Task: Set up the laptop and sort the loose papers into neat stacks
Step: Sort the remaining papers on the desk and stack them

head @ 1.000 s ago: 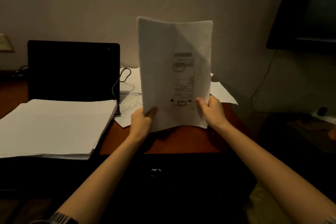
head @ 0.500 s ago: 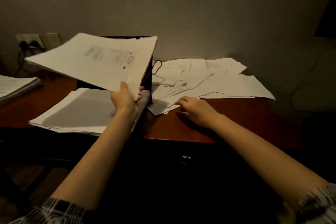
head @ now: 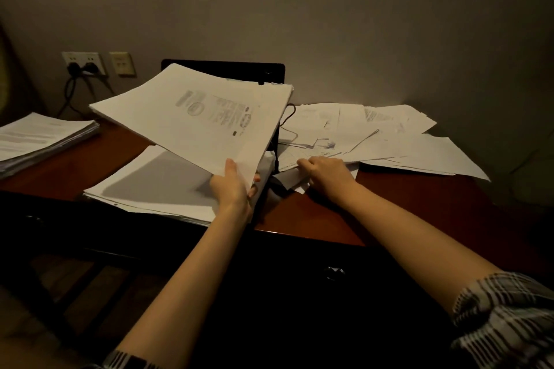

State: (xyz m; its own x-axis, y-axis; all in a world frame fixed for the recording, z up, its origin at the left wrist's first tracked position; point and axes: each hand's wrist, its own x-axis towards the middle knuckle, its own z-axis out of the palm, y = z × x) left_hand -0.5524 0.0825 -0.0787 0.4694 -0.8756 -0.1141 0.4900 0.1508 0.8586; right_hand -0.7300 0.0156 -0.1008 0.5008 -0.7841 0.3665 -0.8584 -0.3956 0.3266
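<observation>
My left hand (head: 236,186) grips a sheaf of papers (head: 195,112) by its near corner, thumb on top and fingers curled underneath, so the sheaf hangs tilted in the air above a neat stack (head: 150,186) lying at the near edge of the worktop (head: 398,207). My right hand (head: 326,174) rests to the right of it, fingers bent down onto the near edge of the loose papers (head: 374,135); whether they actually pinch a sheet I cannot tell. Those loose papers spread in an untidy overlapping heap across the right half of the worktop, back toward the wall. Behind the raised sheaf stands the laptop (head: 269,69), only the dark top edge and right side of its upright screen showing, with a thin cable (head: 289,117) looping just beside it. Far to the left lies a second stack (head: 42,138), and on the wall beyond it are sockets (head: 84,63) with a plug in them.
</observation>
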